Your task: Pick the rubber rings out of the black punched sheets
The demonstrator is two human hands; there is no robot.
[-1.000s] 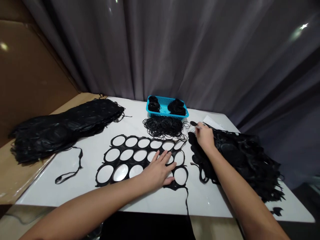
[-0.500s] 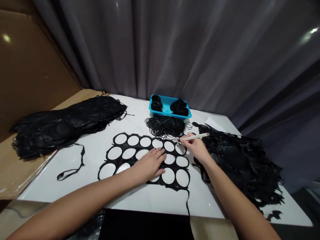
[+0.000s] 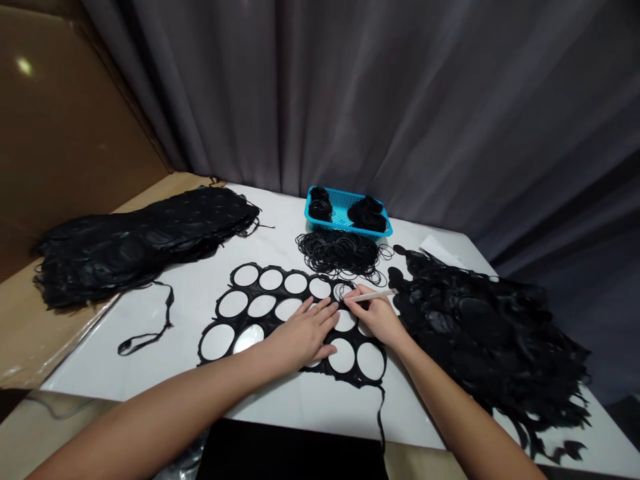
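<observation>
A black sheet (image 3: pixel 273 322) with rows of round holes lies flat on the white table. My left hand (image 3: pixel 307 333) rests on its middle with the fingers spread. My right hand (image 3: pixel 373 313) pinches a thin whitish stick (image 3: pixel 373 295), its tip over a hole in the top row at the right. Thin black rings show around that tip. Just behind the sheet is a loose heap of thin black rings (image 3: pixel 343 252).
A blue basket (image 3: pixel 341 212) holding black ring bundles stands at the back. Stacked black sheets (image 3: pixel 145 240) lie at the left, and a black scrap pile (image 3: pixel 480 327) at the right. A black strip (image 3: pixel 167 310) lies left of the sheet. A curtain hangs behind the table.
My right hand and the stick have moved left and slightly down, from the right end of the top row to the hole beside it. My left hand stays on the sheet. The view has shifted slightly.
</observation>
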